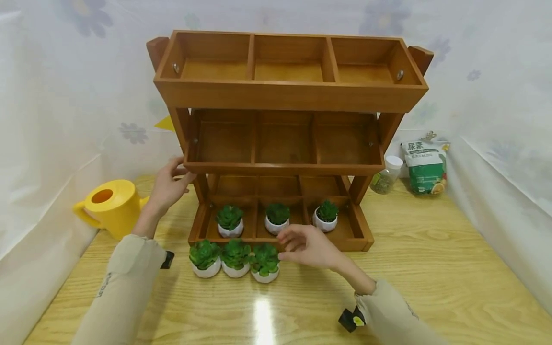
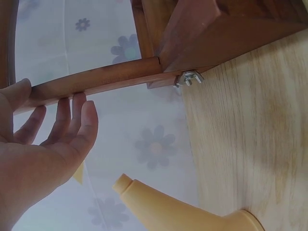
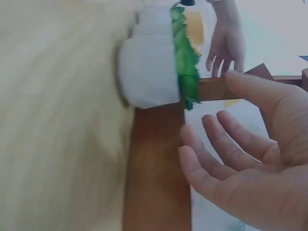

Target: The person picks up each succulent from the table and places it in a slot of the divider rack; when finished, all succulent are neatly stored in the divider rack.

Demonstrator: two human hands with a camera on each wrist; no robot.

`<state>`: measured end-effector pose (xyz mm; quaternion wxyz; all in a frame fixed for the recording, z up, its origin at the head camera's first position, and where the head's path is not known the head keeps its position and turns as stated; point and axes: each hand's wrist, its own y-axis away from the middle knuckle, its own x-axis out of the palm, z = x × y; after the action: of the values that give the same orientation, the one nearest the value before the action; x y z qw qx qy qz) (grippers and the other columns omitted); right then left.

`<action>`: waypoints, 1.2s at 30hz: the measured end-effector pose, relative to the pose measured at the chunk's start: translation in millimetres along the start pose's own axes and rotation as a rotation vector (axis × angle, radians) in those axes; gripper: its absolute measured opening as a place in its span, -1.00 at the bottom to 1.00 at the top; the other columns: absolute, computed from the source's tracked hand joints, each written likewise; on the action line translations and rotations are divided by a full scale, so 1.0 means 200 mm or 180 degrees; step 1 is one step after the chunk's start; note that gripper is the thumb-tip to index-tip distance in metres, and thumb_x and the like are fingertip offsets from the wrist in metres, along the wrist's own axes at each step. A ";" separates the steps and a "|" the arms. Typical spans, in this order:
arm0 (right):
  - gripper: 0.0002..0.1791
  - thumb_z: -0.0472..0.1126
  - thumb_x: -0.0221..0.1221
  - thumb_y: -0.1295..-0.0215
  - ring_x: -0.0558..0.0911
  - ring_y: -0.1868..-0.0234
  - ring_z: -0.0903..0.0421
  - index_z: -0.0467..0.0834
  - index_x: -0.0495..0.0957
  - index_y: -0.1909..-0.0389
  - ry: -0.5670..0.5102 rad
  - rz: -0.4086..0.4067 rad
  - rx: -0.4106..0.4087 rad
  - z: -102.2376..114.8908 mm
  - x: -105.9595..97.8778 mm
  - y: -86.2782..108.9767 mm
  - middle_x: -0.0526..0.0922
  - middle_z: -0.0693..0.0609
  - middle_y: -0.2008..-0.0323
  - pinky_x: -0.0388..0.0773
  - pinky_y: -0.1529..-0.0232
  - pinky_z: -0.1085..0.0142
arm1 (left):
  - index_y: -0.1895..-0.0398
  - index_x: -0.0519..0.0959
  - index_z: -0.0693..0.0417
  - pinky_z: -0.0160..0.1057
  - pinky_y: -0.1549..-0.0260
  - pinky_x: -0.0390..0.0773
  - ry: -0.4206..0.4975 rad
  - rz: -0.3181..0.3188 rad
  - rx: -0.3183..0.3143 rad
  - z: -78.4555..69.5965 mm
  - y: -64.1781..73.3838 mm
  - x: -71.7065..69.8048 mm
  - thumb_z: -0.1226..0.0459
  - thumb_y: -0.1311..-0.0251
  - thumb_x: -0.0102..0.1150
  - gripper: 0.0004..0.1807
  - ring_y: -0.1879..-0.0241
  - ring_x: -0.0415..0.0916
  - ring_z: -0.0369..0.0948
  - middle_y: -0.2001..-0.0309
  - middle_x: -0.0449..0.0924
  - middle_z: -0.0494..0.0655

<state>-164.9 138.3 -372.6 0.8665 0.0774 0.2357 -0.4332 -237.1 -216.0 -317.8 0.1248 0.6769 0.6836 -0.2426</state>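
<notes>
A three-tier wooden plant stand (image 1: 267, 167) stands on the table. At its left side my left hand (image 1: 169, 186) holds the side post (image 2: 96, 79), fingertips at the edge. My right hand (image 1: 310, 247), fingers loosely curved and holding nothing, hovers beside the nearest potted succulent (image 1: 264, 262). Two more potted succulents, a middle one (image 1: 235, 258) and a left one (image 1: 205, 258), line up with it in front of the stand. In the bottom tier sit darker succulents in white pots: left (image 1: 230, 221), middle (image 1: 277, 218) and right (image 1: 325, 215), one per compartment.
A yellow watering can (image 1: 113, 206) stands to the left, its spout towards the stand. Right of the stand are a white-lidded jar (image 1: 386, 175) and a clipped green-and-white bag (image 1: 426, 165). Floral sheeting hangs behind.
</notes>
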 end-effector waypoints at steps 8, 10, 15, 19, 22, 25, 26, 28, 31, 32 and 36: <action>-0.36 -0.18 0.48 0.03 0.67 0.18 -0.07 -0.33 0.50 -0.08 0.0379 0.0159 0.0017 -0.07 0.07 0.08 0.62 -0.20 0.05 0.62 0.20 0.22 | -0.48 0.08 0.13 -0.30 0.26 0.57 0.0032 0.0016 -0.0028 0.00 0.01 0.00 0.01 -0.39 -0.02 -0.28 -0.08 0.43 0.23 -0.24 0.28 0.39; -0.27 -0.15 0.49 0.05 0.67 0.14 -0.08 -0.33 0.46 -0.15 0.0439 0.0178 0.0060 -0.07 0.10 0.07 0.60 -0.19 -0.01 0.61 0.17 0.22 | -0.48 0.08 0.13 -0.33 0.28 0.57 0.0031 0.0017 -0.0020 0.00 0.00 0.00 0.01 -0.39 -0.02 -0.29 -0.07 0.43 0.23 -0.23 0.28 0.39; -0.15 -0.10 0.54 0.14 0.58 -0.01 -0.03 -0.28 0.42 -0.21 0.0670 -0.0021 0.0120 -0.07 0.18 0.05 0.57 -0.09 -0.07 0.51 -0.03 0.12 | -0.48 0.10 0.14 -0.24 0.25 0.60 0.0013 0.0024 -0.0003 0.00 -0.01 0.01 0.01 -0.39 -0.01 -0.29 -0.05 0.46 0.20 -0.22 0.30 0.37; -0.13 -0.05 0.55 0.18 0.52 -0.10 -0.09 -0.29 0.43 -0.18 0.0759 -0.0282 0.0208 -0.05 0.23 0.02 0.55 -0.13 -0.10 0.44 -0.10 0.00 | -0.48 0.10 0.15 -0.25 0.26 0.59 0.0021 0.0018 -0.0009 0.00 -0.01 0.01 0.00 -0.38 -0.01 -0.28 -0.05 0.45 0.20 -0.22 0.30 0.37; -0.13 -0.03 0.56 0.20 0.52 -0.10 -0.13 -0.31 0.44 -0.15 0.0787 -0.0433 0.0268 -0.03 0.26 0.01 0.55 -0.17 -0.09 0.45 -0.09 -0.02 | -0.48 0.09 0.15 -0.32 0.29 0.58 0.0020 0.0013 -0.0018 0.00 -0.01 0.00 0.00 -0.38 -0.01 -0.27 -0.06 0.45 0.21 -0.23 0.29 0.37; -0.15 -0.05 0.57 0.22 0.53 -0.07 -0.10 -0.31 0.46 -0.13 0.0797 -0.0501 0.0334 -0.02 0.28 0.01 0.56 -0.14 -0.06 0.47 -0.06 0.02 | -0.48 0.09 0.15 -0.33 0.30 0.57 0.0006 0.0011 -0.0024 0.00 -0.01 0.00 0.00 -0.39 -0.01 -0.28 -0.07 0.45 0.21 -0.24 0.28 0.37; -0.16 -0.05 0.57 0.22 0.54 -0.05 -0.09 -0.30 0.46 -0.12 0.0813 -0.0503 0.0363 -0.01 0.28 0.01 0.57 -0.13 -0.05 0.49 -0.04 0.03 | -0.48 0.09 0.15 -0.34 0.30 0.57 0.0003 0.0013 -0.0029 0.00 -0.01 0.00 0.01 -0.39 -0.01 -0.28 -0.07 0.44 0.21 -0.24 0.28 0.36; -0.17 -0.05 0.56 0.21 0.55 -0.04 -0.07 -0.29 0.47 -0.12 0.0812 -0.0488 0.0421 -0.01 0.28 0.02 0.58 -0.12 -0.03 0.50 -0.02 0.05 | -0.47 0.09 0.15 -0.37 0.33 0.56 0.0008 0.0011 -0.0028 0.00 -0.01 0.00 0.01 -0.39 -0.02 -0.28 -0.07 0.44 0.22 -0.24 0.28 0.37; -0.17 -0.05 0.55 0.21 0.55 -0.03 -0.06 -0.27 0.47 -0.13 0.0815 -0.0475 0.0458 -0.01 0.28 0.02 0.58 -0.11 -0.04 0.50 0.00 0.06 | -0.48 0.09 0.15 -0.46 0.37 0.53 0.0017 0.0004 -0.0018 0.01 0.00 0.00 0.00 -0.39 -0.01 -0.28 -0.07 0.44 0.22 -0.24 0.27 0.36; -0.17 -0.05 0.54 0.21 0.55 -0.02 -0.06 -0.26 0.47 -0.13 0.0823 -0.0475 0.0455 -0.02 0.28 0.02 0.58 -0.10 -0.04 0.51 0.00 0.07 | -0.48 0.09 0.15 -0.49 0.39 0.52 0.0021 0.0002 -0.0013 0.01 0.00 0.00 0.00 -0.39 -0.01 -0.28 -0.07 0.43 0.23 -0.24 0.27 0.36; -0.21 -0.06 0.54 0.24 0.58 0.05 0.01 -0.22 0.50 -0.10 0.0849 -0.0521 0.0408 -0.03 0.27 0.04 0.61 -0.03 0.04 0.52 0.06 0.14 | -0.48 0.09 0.14 -0.46 0.38 0.53 0.0007 -0.0001 -0.0001 0.01 0.00 0.00 -0.01 -0.38 -0.01 -0.27 -0.07 0.43 0.23 -0.25 0.27 0.36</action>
<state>-133.1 105.6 -403.6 0.7826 0.1698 0.3260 -0.5024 -238.1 -216.6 -319.6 0.1241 0.6771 0.6839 -0.2418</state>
